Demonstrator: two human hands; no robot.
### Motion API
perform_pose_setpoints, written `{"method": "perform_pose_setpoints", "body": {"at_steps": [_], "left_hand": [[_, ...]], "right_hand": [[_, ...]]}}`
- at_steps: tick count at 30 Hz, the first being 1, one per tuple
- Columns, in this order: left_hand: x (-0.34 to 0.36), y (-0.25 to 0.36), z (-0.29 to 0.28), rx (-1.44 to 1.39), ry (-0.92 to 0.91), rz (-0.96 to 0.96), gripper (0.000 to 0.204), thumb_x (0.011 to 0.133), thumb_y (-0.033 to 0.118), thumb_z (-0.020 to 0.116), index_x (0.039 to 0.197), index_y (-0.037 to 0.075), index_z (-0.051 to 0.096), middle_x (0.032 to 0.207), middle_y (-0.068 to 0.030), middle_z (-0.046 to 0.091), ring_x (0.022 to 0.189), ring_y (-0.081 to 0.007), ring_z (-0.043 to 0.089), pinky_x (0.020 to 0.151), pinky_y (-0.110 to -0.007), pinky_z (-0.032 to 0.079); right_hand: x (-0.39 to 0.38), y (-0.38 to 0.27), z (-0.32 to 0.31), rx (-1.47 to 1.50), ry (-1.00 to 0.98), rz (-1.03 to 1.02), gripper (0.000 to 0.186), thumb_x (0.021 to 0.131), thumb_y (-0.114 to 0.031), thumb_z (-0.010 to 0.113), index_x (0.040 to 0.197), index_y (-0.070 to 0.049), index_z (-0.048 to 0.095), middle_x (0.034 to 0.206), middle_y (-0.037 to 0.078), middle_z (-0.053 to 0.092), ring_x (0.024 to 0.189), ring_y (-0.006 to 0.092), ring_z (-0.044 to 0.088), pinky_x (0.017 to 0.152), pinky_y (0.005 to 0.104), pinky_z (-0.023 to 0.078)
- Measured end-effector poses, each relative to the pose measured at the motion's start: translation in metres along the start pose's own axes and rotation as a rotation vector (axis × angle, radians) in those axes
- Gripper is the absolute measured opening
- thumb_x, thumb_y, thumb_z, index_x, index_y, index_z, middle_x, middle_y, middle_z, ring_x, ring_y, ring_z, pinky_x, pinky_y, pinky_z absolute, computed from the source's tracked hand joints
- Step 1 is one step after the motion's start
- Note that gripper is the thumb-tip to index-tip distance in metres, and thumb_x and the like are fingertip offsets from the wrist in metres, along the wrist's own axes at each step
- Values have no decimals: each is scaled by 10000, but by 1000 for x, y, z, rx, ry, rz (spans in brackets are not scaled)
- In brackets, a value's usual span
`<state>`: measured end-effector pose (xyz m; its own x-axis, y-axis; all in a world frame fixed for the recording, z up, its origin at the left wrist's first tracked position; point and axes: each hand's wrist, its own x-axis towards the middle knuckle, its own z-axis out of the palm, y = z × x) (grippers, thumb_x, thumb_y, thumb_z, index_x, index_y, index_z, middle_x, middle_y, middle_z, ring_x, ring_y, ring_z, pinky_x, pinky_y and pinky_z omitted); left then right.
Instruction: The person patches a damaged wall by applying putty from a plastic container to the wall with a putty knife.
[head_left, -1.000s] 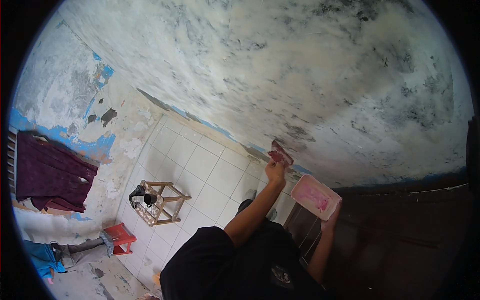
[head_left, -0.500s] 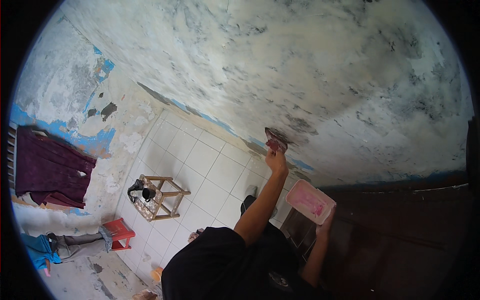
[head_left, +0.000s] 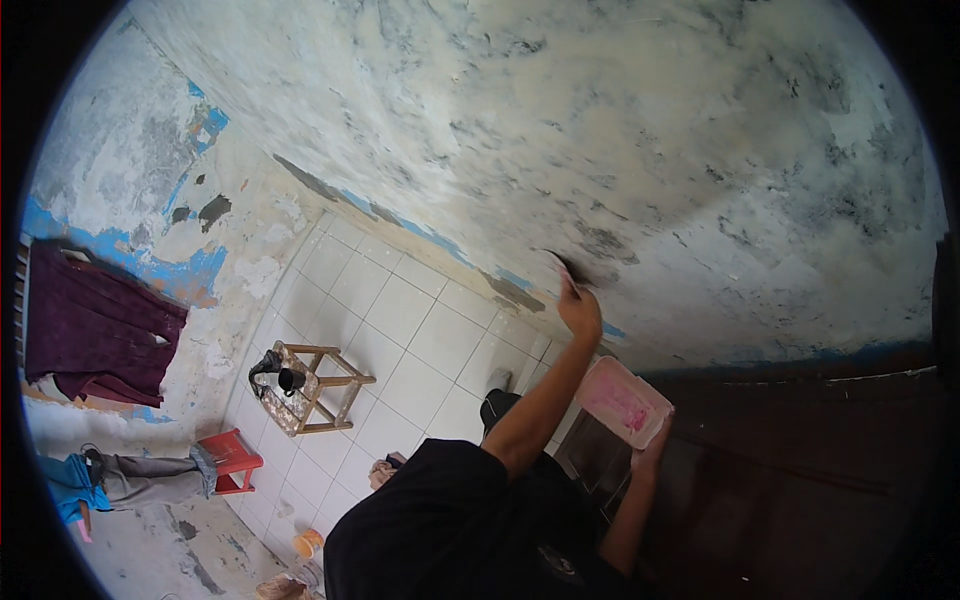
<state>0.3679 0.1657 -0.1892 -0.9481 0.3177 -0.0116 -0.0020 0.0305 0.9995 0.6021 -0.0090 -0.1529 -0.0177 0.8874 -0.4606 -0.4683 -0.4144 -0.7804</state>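
My left hand [head_left: 579, 309] is closed around a putty knife [head_left: 559, 267]. The blade is seen nearly edge-on, against or very close to the patchy, plastered wall [head_left: 700, 120], beside a dark grey smudge. Lower and to the right, my right hand [head_left: 652, 447] grips the end of a shallow pink rectangular tray [head_left: 618, 398]. Brighter pink residue streaks its inside, and part of this hand is hidden by the tray. The tray is apart from the putty knife.
A wooden stool [head_left: 335, 385] with black items on it stands on white floor tiles [head_left: 410, 325]. Left lie a red stool [head_left: 232, 458], a person in a blue top [head_left: 62, 482] and a hanging maroon cloth [head_left: 105, 325]. A dark brown surface [head_left: 780, 480] fills the lower right.
My left hand has moved slightly right and turned the putty knife, so its broad face now shows as a thin edge. My right hand and the tray have barely shifted.
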Motion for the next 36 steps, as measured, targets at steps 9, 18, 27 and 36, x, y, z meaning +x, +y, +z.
{"method": "perform_pose_setpoints", "body": {"at_steps": [9,18,27,36], "left_hand": [[-14,12,-75,-431,-242,-291,86,905,34,572,945,26,648,798,19,581,648,-49,480,545,-245,362],[65,-29,-37,-613,-153,-546,187,832,-57,535,981,32,603,822,-19,588,652,-121,547,536,-254,396],[-12,29,-64,-554,-322,-379,121,920,17,580,1014,-18,649,875,12,624,777,-72,531,697,-224,410],[32,34,-9,-198,-33,-190,447,845,-29,533,1290,-31,575,1022,-107,676,859,-144,583,807,-271,457]], "right_hand": [[0,-1,-22,-14,2,-15,691,1000,-584,391,1455,-63,370,1463,112,433,1355,274,422,1137,431,331],[10,6,-16,77,-68,-18,689,1001,-584,382,1466,-77,357,1467,117,428,1363,286,410,1136,446,331],[14,-6,-37,122,-12,8,728,973,-620,410,1483,-105,340,1486,109,406,1391,289,377,1141,469,321],[15,-14,-33,135,58,26,770,948,-657,426,1512,-147,298,1557,83,316,1425,307,318,1143,512,295]]}}
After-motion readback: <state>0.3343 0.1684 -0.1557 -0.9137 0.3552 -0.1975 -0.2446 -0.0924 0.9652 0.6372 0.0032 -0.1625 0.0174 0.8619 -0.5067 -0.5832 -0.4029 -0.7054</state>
